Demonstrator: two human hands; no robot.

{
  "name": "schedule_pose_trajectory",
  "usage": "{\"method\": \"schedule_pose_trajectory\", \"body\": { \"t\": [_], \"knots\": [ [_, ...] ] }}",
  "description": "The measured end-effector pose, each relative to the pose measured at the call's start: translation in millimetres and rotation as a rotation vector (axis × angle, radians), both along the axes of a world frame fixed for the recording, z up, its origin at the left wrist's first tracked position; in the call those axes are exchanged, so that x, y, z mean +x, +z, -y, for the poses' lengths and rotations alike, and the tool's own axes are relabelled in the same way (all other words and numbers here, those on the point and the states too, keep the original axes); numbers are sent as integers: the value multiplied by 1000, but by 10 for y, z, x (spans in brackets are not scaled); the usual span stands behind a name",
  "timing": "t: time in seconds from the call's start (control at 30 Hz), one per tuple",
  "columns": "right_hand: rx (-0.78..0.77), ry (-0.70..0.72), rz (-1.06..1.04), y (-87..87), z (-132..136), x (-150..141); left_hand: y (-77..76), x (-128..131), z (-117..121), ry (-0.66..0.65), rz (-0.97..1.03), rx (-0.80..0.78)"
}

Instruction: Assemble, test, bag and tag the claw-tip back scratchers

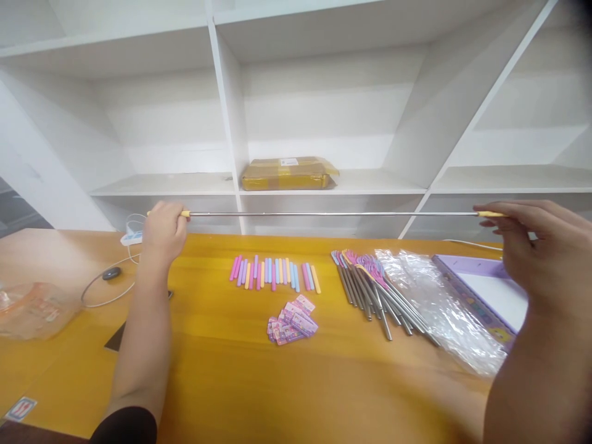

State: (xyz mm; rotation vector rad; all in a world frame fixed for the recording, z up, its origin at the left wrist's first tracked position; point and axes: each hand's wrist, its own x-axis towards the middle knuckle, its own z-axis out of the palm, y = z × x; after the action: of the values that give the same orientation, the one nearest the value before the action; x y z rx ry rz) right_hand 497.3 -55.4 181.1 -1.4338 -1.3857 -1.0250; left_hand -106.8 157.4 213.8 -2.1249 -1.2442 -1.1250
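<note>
In the head view, the left hand (165,229) is closed round one yellow end of a long thin metal rod (324,214) — a little yellow shows on either side of the fist — while the right hand (546,240) pinches the other yellow end between thumb and fingers, its grip narrow. The rod runs level between the two hands, above the far edge of the orange table (259,394) and in front of the white shelves (324,111). Below it lie a row of coloured sticks (275,272), a loose pile of pink cards (292,320), a fan of metal rods with coloured ends (374,283), clear plastic bags (444,308) and a purple tray (485,290). The left fingers are mostly hidden behind the back of that hand; the right hand is slightly blurred, and its forearm covers part of the tray. The print on the cards is too small to read.
</note>
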Motion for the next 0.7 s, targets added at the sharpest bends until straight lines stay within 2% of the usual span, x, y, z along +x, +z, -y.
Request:
{"method": "schedule_pose_trajectory", "body": {
  "t": [0.2, 0.43, 0.57, 0.7],
  "knots": [
    [-125, -18, -113, -19, 15, 26, 5, -34, 10, -20, -2, 7],
    [-31, 34, -103, -28, 8, 23, -15, -71, -29, -27, 18, 19],
    [0, 97, -86, -27, -7, 2, 1, -66, 13, -38, 35, 77],
    [3, 96, -99, -71, -24, 60, 26, -58, 62, -3, 51, 95]
  ]
}}
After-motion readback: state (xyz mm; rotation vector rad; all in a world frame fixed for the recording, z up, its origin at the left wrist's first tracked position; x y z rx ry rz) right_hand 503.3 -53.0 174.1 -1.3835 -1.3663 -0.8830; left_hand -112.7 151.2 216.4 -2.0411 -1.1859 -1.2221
